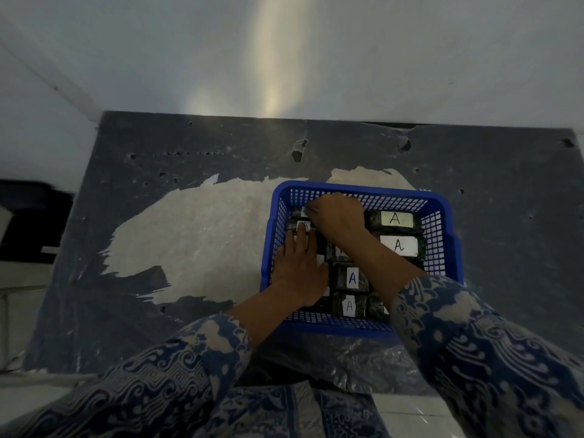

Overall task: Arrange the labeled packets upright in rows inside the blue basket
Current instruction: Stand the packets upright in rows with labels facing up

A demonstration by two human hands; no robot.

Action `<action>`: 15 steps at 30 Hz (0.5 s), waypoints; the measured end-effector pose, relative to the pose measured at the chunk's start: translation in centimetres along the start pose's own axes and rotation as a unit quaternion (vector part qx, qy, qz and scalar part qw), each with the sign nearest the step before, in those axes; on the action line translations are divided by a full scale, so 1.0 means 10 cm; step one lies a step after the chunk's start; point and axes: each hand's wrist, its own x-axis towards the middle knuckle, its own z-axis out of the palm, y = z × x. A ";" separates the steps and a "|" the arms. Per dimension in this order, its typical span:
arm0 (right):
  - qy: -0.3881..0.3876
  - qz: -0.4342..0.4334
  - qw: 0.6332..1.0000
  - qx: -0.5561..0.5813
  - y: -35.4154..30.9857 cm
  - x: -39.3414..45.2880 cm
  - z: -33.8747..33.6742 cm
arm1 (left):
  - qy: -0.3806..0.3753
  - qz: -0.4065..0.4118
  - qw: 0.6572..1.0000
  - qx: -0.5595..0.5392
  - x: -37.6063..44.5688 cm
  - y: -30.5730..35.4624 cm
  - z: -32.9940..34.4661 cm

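Note:
A blue mesh basket (441, 216) sits on the dark table, right of centre. Inside it stand several dark packets with white labels marked "A", such as one at the back right (396, 219), one below it (398, 245) and one near the front (352, 278). My right hand (339, 214) reaches across to the basket's back left corner, fingers curled on a labeled packet (304, 212) there. My left hand (300, 270) lies flat on the packets along the basket's left side, fingers pointing away from me. The packets under both hands are mostly hidden.
The table top (189, 311) is dark grey with a large pale worn patch (202, 241) left of the basket. Crinkled clear plastic (357, 361) lies at the table's near edge. A white wall (284, 58) rises behind the table.

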 end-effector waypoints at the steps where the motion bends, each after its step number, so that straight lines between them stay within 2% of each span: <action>1: -0.009 0.001 1.000 0.011 -0.01 0.00 -0.01 | 0.006 -0.001 1.000 0.001 -0.01 0.01 0.01; 6: -0.034 0.039 0.998 -0.026 0.07 -0.01 -0.02 | 0.015 -0.008 1.000 0.017 -0.01 0.02 0.04; 12: -0.033 0.057 0.997 -0.043 0.14 -0.02 -0.06 | 0.017 -0.006 1.000 -0.021 -0.01 0.00 0.02; 15: -0.035 -0.015 0.999 -0.032 0.03 0.05 -0.08 | 0.022 0.000 1.000 -0.022 -0.02 -0.01 0.02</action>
